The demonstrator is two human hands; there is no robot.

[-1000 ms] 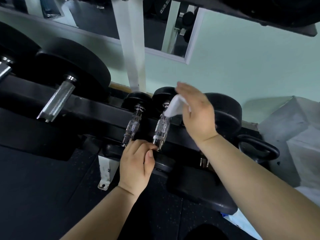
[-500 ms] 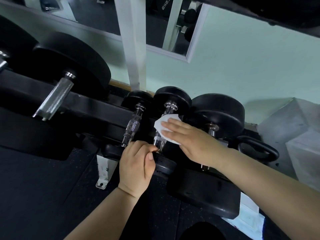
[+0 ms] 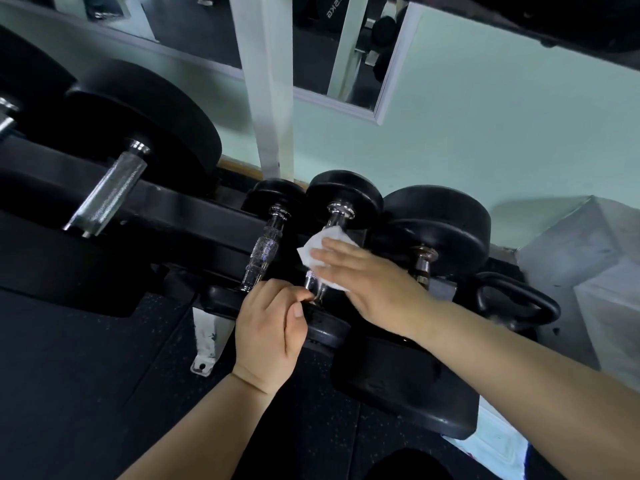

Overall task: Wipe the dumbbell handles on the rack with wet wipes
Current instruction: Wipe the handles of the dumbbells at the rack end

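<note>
Two hands meet on one small dumbbell (image 3: 344, 194) on the rack (image 3: 194, 216). Since a second ago the right hand (image 3: 374, 282) has dropped, flat fingers (image 3: 341, 256) pressing the wet wipe (image 3: 320, 251) to its handle (image 3: 334, 220); the left hand (image 3: 270, 327) grips the near end. The handle runs near-to-far, leaning right.

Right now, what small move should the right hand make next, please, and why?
Probably curl the right hand and wipe round the handle, then slide down: the hand lies flat, covering only one side, while the left hand holds the dumbbell.
</note>
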